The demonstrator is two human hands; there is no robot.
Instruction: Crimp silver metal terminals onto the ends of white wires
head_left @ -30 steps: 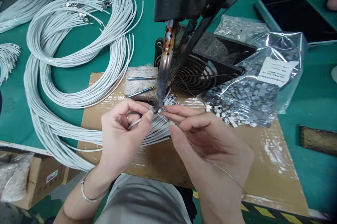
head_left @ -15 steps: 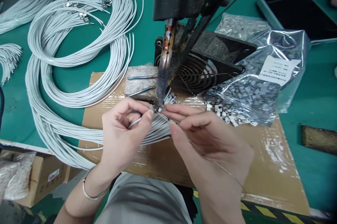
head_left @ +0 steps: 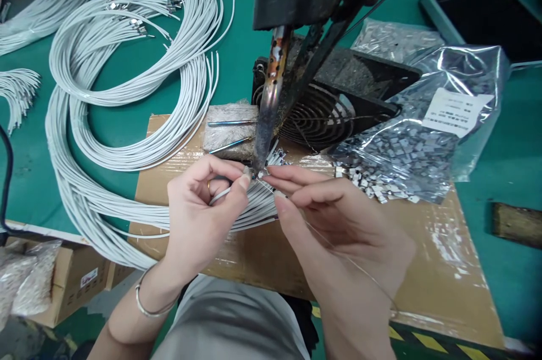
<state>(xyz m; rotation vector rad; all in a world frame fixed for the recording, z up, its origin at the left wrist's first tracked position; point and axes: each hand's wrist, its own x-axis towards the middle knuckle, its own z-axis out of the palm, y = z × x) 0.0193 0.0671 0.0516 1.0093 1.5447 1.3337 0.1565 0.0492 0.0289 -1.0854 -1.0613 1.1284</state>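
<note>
A soldering iron (head_left: pixel 270 95) points down from a black holder, its dark tip between my two hands. Pinched in my left hand (head_left: pixel 203 210) is a white cable (head_left: pixel 221 195), its end close to the tip; fingertips and glare hide the exact joint. Thin solder wire (head_left: pixel 359 267) runs across the palm of my right hand (head_left: pixel 347 230), gripped between thumb and fingers, and reaches toward the tip. Small metal pieces sit by the fingertips, too small to make out. Beneath the hands lie more white cables (head_left: pixel 256 210) on a cardboard sheet (head_left: pixel 423 270).
Coiled bundles of white cables (head_left: pixel 122 95) cover the left side. A black fan (head_left: pixel 322 114) stands behind the iron, beside a wrapped block (head_left: pixel 228 131). Small metal parts (head_left: pixel 376 185) spill from a plastic bag (head_left: pixel 457 112) at right. A phone (head_left: pixel 483 16) lies farther back.
The whole view has shifted slightly, so everything sits a little farther right. Both hands keep their grips by the iron's tip, with no clear change in pose.
</note>
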